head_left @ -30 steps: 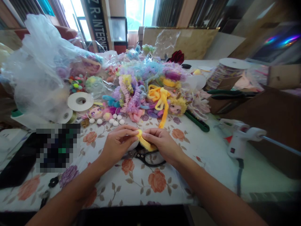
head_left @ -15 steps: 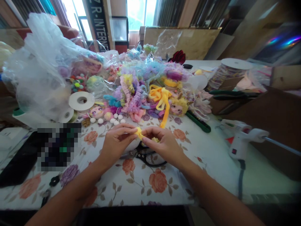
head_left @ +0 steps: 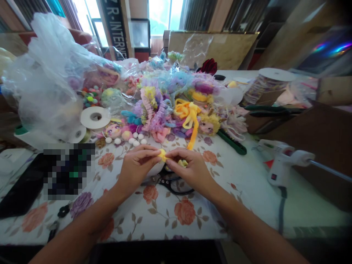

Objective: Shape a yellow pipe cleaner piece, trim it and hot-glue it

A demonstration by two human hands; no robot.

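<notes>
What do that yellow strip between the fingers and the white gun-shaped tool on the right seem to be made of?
The yellow strip looks like fuzzy chenille or plush: soft, matte, nappy edges. The white tool looks like hard moulded plastic, smooth and slightly glossy. Both hands pinch the strip.

We see the scissors (head_left: 170, 181) on the table (head_left: 165, 216) just beneath the hands. Behind them lies the craft pile (head_left: 170, 99), the tape roll (head_left: 95, 118) to its left, the glue gun (head_left: 283, 161) far right.
</notes>
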